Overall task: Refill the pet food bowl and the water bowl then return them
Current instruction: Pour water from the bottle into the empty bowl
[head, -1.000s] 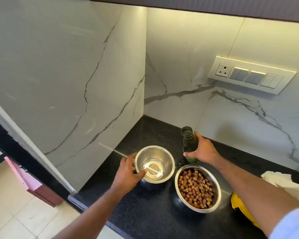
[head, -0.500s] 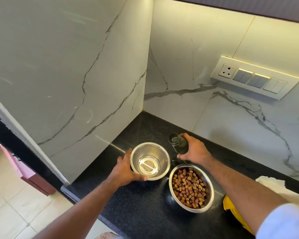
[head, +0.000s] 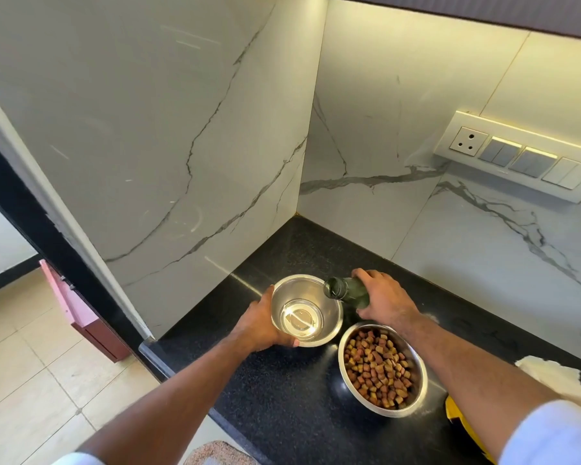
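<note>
Head cam looking down at a black speckled countertop point(head: 282, 391) tucked into a marble-walled corner. Around 6 o'clock from frame centre sits the steel water bowl point(head: 307, 310), shiny inside, with what looks like a little clear water at the bottom, hard to be sure with the glare. The left hand point(head: 260, 325) is wrapped around the bowl's near-left rim, thumb on the front edge, fingers curled round the outside, so it's clamped on the bowl.

The right hand point(head: 383, 298) is closed around a dark green glass bottle point(head: 348, 292), tipped well over with its open mouth just above the bowl's rim at roughly 2 o'clock of the bowl. Can't make out any stream coming out of it.

At about 5 o'clock from the water bowl, nearly touching it, is the food bowl point(head: 381, 369), also steel, heaped with brown and tan kibble point(head: 378, 370). Off at the right edge there's a crumpled white cloth point(head: 550, 374), and a yellow bag point(head: 458, 417) pokes out from under the right forearm. A white switch panel point(head: 520, 156) is up on the wall at 2 o'clock. Beige floor tiles point(head: 31, 380) show at lower left.
</note>
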The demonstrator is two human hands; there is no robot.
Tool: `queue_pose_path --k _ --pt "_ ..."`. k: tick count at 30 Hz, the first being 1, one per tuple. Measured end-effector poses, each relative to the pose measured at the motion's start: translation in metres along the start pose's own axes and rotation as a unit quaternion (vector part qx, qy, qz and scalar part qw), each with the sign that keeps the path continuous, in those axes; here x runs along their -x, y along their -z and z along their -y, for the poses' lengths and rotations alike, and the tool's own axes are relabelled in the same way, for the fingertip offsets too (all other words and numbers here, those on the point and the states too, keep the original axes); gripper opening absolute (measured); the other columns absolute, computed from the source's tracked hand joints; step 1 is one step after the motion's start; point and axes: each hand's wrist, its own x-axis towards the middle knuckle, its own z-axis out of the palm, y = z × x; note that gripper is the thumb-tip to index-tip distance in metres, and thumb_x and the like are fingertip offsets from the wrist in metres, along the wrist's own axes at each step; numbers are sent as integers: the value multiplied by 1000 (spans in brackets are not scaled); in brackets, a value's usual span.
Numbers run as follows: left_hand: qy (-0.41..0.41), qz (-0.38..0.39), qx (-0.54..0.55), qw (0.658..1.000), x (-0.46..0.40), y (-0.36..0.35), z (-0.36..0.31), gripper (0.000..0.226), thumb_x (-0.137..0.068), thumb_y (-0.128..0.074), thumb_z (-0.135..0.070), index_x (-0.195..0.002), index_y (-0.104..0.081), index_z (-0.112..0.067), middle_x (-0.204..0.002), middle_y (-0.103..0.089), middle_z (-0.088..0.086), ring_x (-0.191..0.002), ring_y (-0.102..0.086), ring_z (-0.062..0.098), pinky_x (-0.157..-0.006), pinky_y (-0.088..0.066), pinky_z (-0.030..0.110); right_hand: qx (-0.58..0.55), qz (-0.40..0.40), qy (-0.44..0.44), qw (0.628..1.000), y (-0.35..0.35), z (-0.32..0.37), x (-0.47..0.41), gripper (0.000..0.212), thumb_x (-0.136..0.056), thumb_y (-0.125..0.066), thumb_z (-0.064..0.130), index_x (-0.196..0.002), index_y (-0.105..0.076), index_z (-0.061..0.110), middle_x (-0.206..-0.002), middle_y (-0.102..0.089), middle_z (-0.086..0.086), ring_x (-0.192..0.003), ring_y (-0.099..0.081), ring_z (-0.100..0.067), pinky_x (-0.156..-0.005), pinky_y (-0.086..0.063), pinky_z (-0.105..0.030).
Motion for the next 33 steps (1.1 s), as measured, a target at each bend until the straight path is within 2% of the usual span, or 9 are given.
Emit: queue_pose_path --k 2,9,19,33 --pt "-4 5 1 1000 1 0 -3 125 -51 -97 -45 -151 -23 -35 -140 -55 -6 -133 -49 18 -115 -38 46 20 -4 1 1000 -2 0 0 93 -77 -86 33 -153 -33 33 -149 -49 -2 -139 -43 -25 -114 -42 -48" --pt "9 10 -7 1000 0 -1 -2 126 -57 -96 -42 -154 -16 -35 -143 -53 -3 -135 -48 21 -114 -36 45 62 -1 -3 998 -5 -4 -1 93 -79 -84 35 -154 -29 34 -151 -46 -4 -142 -40 -28 -116 -39 -55" --pt "15 19 -6 1000 -5 -1 1 128 -59 -95 -44 -155 -10 -37 -146 -50 -2 -137 -47 23 -116 -36 48 78 4 -3 997 -7 -7 -4 89 -81 -82 36 -154 -29 34 -152 -45 -5 -144 -39 -29 -116 -38 -58" --pt "11 16 -20 1000 -4 0 1 130 -63 -94 -42 -157 -6 -32 -145 -52 0 -135 -50 23 -112 -39 44 96 7 -10 995 -5 -4 -8 91 -81 -82 35 -154 -28 36 -152 -44 -5 -144 -37 -29 -116 -38 -59"
